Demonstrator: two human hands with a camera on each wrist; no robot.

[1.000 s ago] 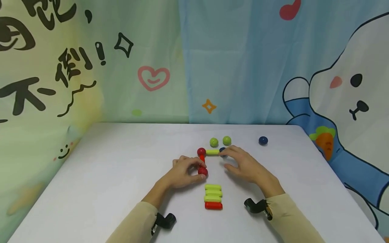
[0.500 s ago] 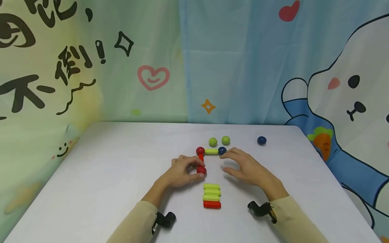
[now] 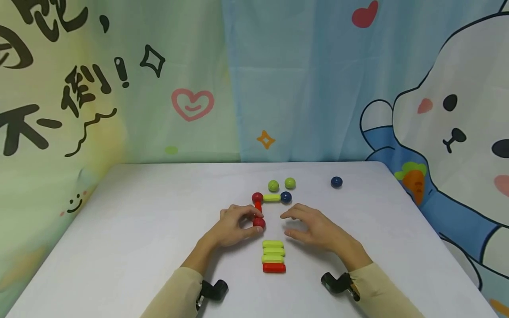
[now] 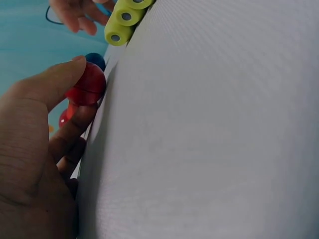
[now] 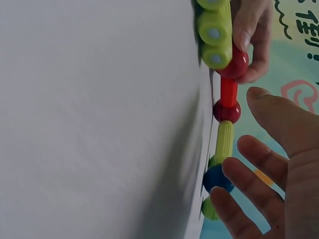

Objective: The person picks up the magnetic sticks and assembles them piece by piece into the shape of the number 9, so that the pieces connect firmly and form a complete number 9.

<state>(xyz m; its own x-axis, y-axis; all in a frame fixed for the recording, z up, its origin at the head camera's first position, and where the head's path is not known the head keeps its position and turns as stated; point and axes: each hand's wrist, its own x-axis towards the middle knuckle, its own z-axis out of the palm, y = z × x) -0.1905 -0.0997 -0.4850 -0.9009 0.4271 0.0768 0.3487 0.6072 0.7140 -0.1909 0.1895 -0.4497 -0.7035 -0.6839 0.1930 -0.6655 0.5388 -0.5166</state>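
Note:
My left hand [image 3: 230,226] pinches the near red ball [image 4: 88,84] between thumb and fingers. From that ball a short red rod [image 3: 258,206] runs away from me to a second red ball [image 3: 257,197]. A yellow-green rod [image 3: 272,198] leads right from there to a dark blue ball [image 3: 286,197], forming a bent chain on the table. My right hand [image 3: 318,227] hovers to the right of the chain, fingers apart and bent slightly, holding nothing. In the right wrist view its fingertips [image 5: 230,167] overlap the joined blue ball.
Nearer me lies a row of several yellow-green rods [image 3: 273,251] with grey discs at their ends, then a red rod [image 3: 274,268]. Two green balls [image 3: 290,183] sit behind the chain. A loose blue ball [image 3: 336,182] is farther right on the white table [image 3: 159,212].
My right hand has let go of the blue ball and drawn back toward me. The left hand keeps its pinch on the red ball. The head view has turned slightly right.

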